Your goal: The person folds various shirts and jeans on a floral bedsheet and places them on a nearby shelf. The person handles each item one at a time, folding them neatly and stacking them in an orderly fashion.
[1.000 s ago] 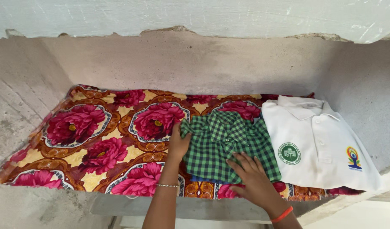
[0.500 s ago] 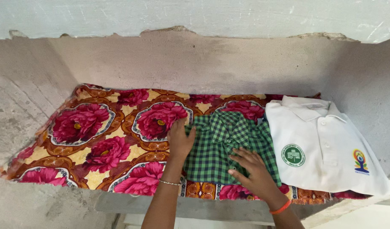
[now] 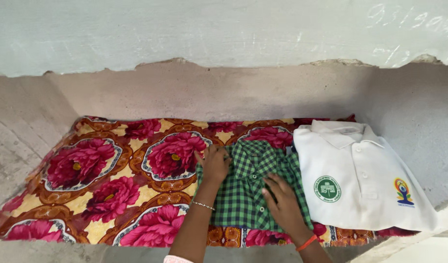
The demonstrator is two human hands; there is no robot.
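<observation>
We see both hands lying flat, fingers spread, on the folded green checked shirt (image 3: 251, 187): the left hand (image 3: 215, 164) on its upper left corner, the right hand (image 3: 282, 204) on its lower right part. The shirt lies on a floral cloth (image 3: 112, 180) in a concrete niche (image 3: 209, 90), just beside a folded white polo (image 3: 358, 175).

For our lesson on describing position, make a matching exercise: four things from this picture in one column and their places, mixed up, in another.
1. green checked shirt
2. white polo shirt
3. floral cloth
4. left hand

a. spread across the shelf
b. far right of the shelf
c. on the checked shirt's left edge
d. under both hands

Pairs: 1-d, 2-b, 3-a, 4-c
</observation>
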